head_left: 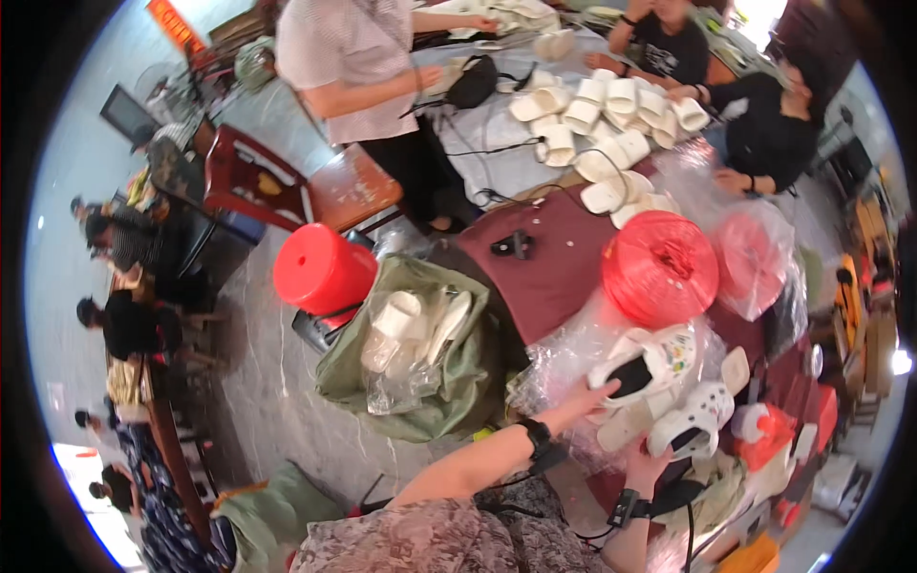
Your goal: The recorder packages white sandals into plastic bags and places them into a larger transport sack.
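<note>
My left hand (594,395) grips the heel end of a white clog (669,351) with a dark opening and small coloured charms on its toe. Just nearer and to the right, my right hand (650,462) is closed on the heel of a second white clog (709,411), which has holes and dark dots on top. Both clogs sit over clear plastic wrap (554,372) and pale flat soles (623,428) at the edge of the maroon-covered table (544,272). The fingers of my right hand are partly hidden by the clog.
Beyond the clogs stand a red twine roll (659,267) and a bagged pink roll (750,253). White slippers (621,100) lie heaped at the far side, where several people work. To my left are an open green sack (458,382), a red bucket (320,272) and a wooden chair (353,186).
</note>
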Demonstrator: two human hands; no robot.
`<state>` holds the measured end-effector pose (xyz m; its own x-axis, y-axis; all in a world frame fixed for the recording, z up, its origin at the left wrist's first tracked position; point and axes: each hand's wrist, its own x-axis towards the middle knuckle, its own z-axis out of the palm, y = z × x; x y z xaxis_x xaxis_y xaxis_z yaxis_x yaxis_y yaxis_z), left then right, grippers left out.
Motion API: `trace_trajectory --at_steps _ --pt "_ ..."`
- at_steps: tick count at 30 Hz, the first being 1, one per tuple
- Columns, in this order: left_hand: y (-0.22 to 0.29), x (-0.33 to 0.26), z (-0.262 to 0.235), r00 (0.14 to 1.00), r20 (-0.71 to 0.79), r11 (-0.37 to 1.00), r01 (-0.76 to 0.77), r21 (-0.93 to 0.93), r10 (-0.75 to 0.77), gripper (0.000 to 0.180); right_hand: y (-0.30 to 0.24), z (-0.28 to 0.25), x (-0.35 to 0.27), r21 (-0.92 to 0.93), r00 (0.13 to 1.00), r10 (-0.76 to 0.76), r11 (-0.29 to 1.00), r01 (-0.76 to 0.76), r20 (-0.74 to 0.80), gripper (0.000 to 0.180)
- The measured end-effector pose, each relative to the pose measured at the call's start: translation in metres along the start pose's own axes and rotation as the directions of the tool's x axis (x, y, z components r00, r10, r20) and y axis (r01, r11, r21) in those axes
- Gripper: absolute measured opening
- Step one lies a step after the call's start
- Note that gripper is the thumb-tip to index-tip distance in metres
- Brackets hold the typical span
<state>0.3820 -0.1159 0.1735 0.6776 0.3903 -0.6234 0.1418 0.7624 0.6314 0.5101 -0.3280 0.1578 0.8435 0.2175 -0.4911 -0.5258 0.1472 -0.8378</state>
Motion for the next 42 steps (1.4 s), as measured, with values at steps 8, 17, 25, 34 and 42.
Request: trace_trajectory --at_steps 8,17,25,34,42 --pt "-0.043 -0.114 -0.137 0.537 -0.737 0.888 -0.419 0.19 0.411 0.041 -0.012 0.089 -0.029 0.335 0.871 0.48 0.808 -0.485 0.105 0.056" --pt "-0.207 -0.233 -0.373 0.138 -0.826 0.781 -0.273 -0.562 -0.547 0.123 0.176 0.402 -0.122 -0.325 0.602 0.226 0.944 0.059 0.766 0.05" --pt "-0.286 -0.189 -0.442 0.065 -0.995 0.912 -0.396 -0.101 -0.082 0.078 0.317 0.484 -0.077 -0.182 0.155 0.248 0.087 0.979 0.956 0.059" --pt "-0.283 -0.239 -0.369 -0.155 -0.934 0.695 -0.709 -0.123 -0.323 0.022 0.286 0.464 -0.113 -0.404 0.251 0.317 0.713 0.573 0.915 0.027" --pt "-0.187 -0.318 -0.249 -0.026 -0.99 0.691 -0.718 -0.08 -0.142 0.016 0.189 0.491 -0.163 -0.298 0.244 0.22 0.887 0.353 0.944 0.029"
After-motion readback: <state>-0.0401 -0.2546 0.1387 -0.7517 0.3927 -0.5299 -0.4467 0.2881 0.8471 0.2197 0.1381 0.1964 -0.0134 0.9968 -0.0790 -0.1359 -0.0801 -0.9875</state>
